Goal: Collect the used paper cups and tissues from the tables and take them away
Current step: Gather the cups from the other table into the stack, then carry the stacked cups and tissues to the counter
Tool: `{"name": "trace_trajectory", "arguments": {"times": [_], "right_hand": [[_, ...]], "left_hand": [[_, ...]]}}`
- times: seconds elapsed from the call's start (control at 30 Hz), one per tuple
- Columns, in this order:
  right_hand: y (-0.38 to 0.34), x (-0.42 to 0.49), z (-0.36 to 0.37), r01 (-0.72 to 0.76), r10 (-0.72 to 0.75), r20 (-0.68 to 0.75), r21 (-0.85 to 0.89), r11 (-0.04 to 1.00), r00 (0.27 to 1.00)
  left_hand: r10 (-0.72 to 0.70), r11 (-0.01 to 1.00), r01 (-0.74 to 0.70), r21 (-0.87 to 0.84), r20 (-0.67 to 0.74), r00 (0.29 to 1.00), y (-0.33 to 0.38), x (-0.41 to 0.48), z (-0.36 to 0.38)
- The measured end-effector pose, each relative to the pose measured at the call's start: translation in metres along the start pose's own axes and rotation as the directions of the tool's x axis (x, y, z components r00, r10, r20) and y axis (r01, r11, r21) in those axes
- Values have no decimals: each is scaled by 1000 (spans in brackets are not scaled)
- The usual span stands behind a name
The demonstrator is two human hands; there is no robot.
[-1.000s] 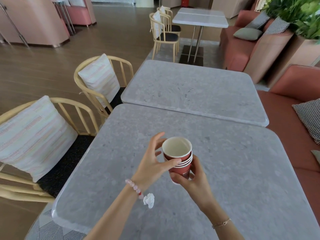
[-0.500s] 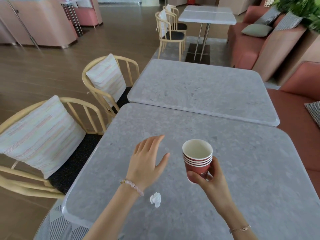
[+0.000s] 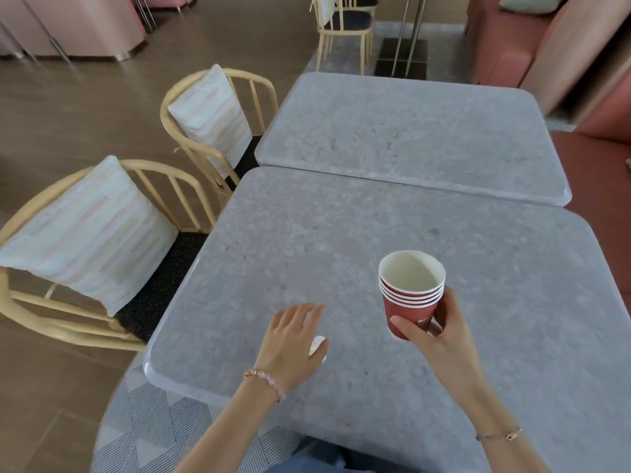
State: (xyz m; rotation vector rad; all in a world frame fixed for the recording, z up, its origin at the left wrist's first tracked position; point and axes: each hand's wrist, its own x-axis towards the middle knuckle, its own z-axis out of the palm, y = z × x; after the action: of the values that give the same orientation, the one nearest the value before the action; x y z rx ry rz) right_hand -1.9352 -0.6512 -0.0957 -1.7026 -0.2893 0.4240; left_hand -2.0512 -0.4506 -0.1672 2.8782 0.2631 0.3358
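On the near table (image 3: 307, 240), a crumpled tissue (image 3: 317, 343) is partly covered by the left hand (image 3: 292, 341), its fingers loosely extended, nothing gripped; slightly farther, a stack of red paper cups (image 3: 410, 295) is held upright, clasped by the right hand (image 3: 442, 339).

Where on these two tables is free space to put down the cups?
The far table is wholly bare. The near table is free beyond the stack of paper cups. Crowded only in front: left hand over the crumpled tissue, right hand holding the stack.
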Motion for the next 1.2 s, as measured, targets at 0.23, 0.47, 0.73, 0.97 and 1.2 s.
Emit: {"name": "trace_trajectory", "arguments": {"times": [0.23, 0.47, 0.73, 0.97, 1.2], "right_hand": [[1, -6, -2, -9, 9, -6, -12, 1000, 1000], [0, -9, -4, -23, 23, -8, -13, 1000, 1000], [3, -10, -4, -39, 40, 15, -28, 999, 999], [3, -10, -3, -41, 42, 9, -51, 998, 999], [1, -11, -1, -47, 47, 1, -49, 998, 999]], "left_hand": [[-14, 999, 20, -36, 180, 984, -1, -31, 33], [-23, 998, 36, -53, 235, 972, -4, -30, 43], [-101, 988, 134, -82, 318, 943, -3, -24, 49], [-115, 984, 154, -90, 340, 933, -2, -17, 47], [-121, 982, 156, -102, 289, 950, -1, -8, 40]]}}
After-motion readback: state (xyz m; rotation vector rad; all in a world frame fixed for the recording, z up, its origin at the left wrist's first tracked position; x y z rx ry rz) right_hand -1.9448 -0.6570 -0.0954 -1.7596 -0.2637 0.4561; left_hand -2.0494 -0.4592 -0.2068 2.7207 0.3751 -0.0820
